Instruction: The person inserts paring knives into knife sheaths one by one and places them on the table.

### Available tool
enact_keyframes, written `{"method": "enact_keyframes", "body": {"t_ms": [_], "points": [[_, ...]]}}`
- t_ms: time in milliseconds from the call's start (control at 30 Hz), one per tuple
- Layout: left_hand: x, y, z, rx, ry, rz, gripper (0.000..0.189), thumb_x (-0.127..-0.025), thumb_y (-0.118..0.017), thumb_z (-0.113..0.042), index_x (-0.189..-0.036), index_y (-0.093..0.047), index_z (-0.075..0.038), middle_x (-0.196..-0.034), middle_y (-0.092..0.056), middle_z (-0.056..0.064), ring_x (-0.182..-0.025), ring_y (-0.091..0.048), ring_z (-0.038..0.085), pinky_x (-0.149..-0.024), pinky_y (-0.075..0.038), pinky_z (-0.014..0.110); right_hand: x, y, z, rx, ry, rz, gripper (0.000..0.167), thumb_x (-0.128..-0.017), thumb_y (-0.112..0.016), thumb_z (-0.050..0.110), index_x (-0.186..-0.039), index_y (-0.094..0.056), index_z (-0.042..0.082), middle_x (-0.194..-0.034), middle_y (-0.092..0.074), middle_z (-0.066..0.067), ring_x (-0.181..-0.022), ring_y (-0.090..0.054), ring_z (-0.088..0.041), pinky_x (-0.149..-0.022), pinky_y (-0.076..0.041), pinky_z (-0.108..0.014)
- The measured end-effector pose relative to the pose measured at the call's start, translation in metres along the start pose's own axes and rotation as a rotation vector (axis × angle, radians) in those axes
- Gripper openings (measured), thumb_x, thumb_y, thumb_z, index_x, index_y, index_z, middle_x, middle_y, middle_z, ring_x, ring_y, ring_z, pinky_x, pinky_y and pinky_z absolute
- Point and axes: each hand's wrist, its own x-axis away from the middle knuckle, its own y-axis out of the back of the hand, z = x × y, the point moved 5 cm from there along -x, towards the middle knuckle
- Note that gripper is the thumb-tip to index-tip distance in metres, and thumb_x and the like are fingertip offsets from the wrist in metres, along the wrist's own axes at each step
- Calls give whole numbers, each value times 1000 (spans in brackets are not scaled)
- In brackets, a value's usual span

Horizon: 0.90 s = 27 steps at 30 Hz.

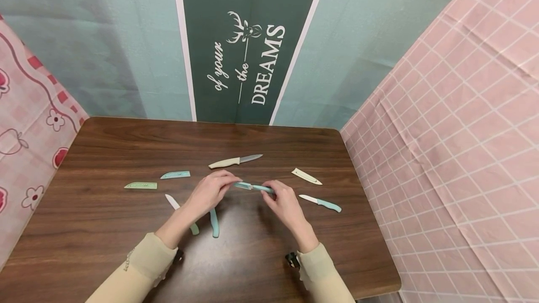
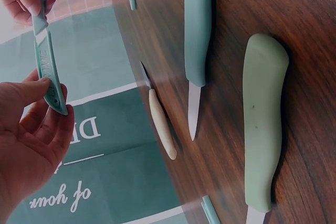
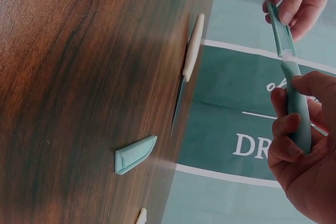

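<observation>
Between the hands is a blue-green paring knife (image 3: 297, 108), its blade mostly inside a matching sheath (image 2: 48, 69). A short stretch of bare blade shows between handle and sheath. My left hand (image 1: 210, 191) pinches the sheath by its tip end, thumb on one face and fingers on the other. My right hand (image 1: 285, 200) grips the handle, fingers curled round it. Below the left forearm lie a green-handled knife (image 2: 265, 119) and a blue-handled knife (image 2: 198, 30). In the head view, the left arm and hand partly cover both.
Beyond the hands lies a cream-handled knife (image 1: 225, 162). At left are a blue sheath (image 1: 176, 175) and a green sheath (image 1: 141, 185). At right are a cream sheath (image 1: 306, 176) and another blue knife (image 1: 328, 205). The right wrist view shows another blue-green sheath (image 3: 135, 155) on the wooden table (image 1: 118, 144).
</observation>
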Motion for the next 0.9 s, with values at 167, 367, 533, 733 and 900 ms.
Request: {"method": "enact_keyframes", "body": {"t_ms": [167, 367, 533, 733, 900], "points": [[0, -1, 0, -4, 10, 12, 24, -92, -70, -6, -111, -77, -18, -105, -73, -2, -95, -70, 16, -74, -55, 33, 0, -1, 0, 1, 1, 5, 9, -89, -74, 9, -97, -71, 8, -78, -62, 2, -63, -53, -11, -58, -41, -17], [0, -1, -2, 1, 8, 15, 23, -92, -70, -7, -110, -77, -19, -104, -73, -2, -93, -69, 15, -73, -55, 32, 0, -3, 1, 13, 0, 8, 10, -88, -75, 10, -97, -71, 9, -78, -62, 3, -64, -49, -6, -58, -41, -17], [1, -3, -1, 2, 13, 19, 23, -92, -70, -7, -110, -77, -18, -104, -72, -2, -92, -69, 15, -71, -54, 30, 0, -5, 0, 15, -11, 25, 9, -89, -74, 10, -97, -71, 9, -77, -60, 4, -64, -49, -7, -58, -40, -17], [2, -2, -1, 6, 10, 13, 22, -92, -70, -7, -110, -77, -18, -105, -73, -1, -93, -70, 16, -71, -54, 31, 0, -6, 3, 17, -7, 25, 9, -89, -74, 10, -97, -71, 9, -77, -59, 4, -63, -46, -4, -57, -39, -17], [2, -3, 0, 7, 12, 18, 22, -92, -70, -7, -110, -77, -18, -105, -73, -2, -92, -69, 15, -71, -54, 30, 0, -7, 2, 21, -11, 31, 9, -89, -74, 10, -97, -71, 9, -76, -59, 4, -64, -46, -4, -57, -39, -16]]}}
